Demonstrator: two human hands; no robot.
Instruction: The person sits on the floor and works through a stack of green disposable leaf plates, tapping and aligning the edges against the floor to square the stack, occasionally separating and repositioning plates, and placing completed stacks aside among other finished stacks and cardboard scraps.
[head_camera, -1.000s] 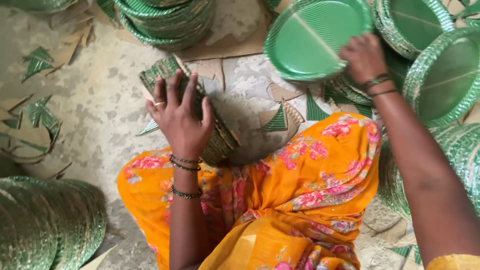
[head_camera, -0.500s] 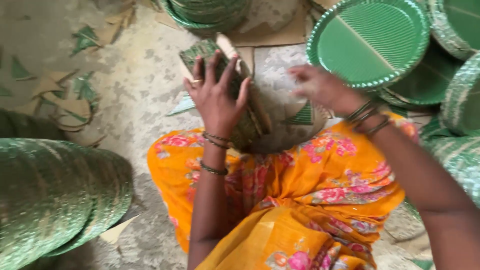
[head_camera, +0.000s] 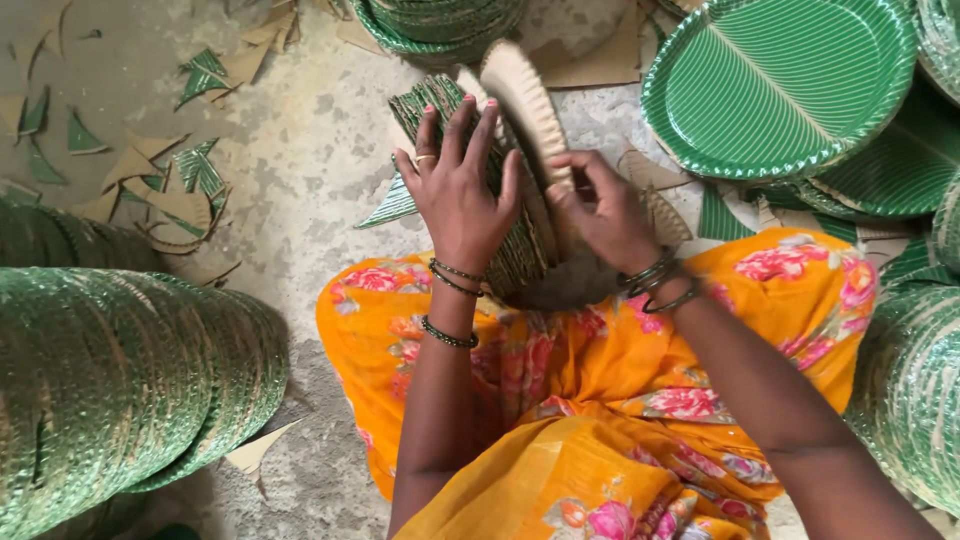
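Head view: A stack (head_camera: 500, 200) of paper plates stands on its edge on the person's lap, on the orange flowered cloth (head_camera: 620, 420). The stack is the thing to look from.

The left hand (head_camera: 460, 195) lies flat on the left side of the stack. Its fingers are spread wide and point up, pressing on the green rims. It is not curled into a fist. There is a ring on one finger and thin bangles on the wrist.

The right hand (head_camera: 605, 215) is on the right side of the stack, touching it. Its fingers pinch one plate (head_camera: 530, 105), which is tan on the back, and tip it away from the rest. So the stack sits right between the two hands.

Up and to the right of the stack lies a big green plate (head_camera: 780, 85), face up, on top of other green plates. Above the stack is another pile (head_camera: 440, 25) of green plates. Far to the left and lower down lies a long roll of plates (head_camera: 120, 380) on its side. Green and tan scraps (head_camera: 190, 170) lie on the floor (head_camera: 310, 150) to the left of the stack.
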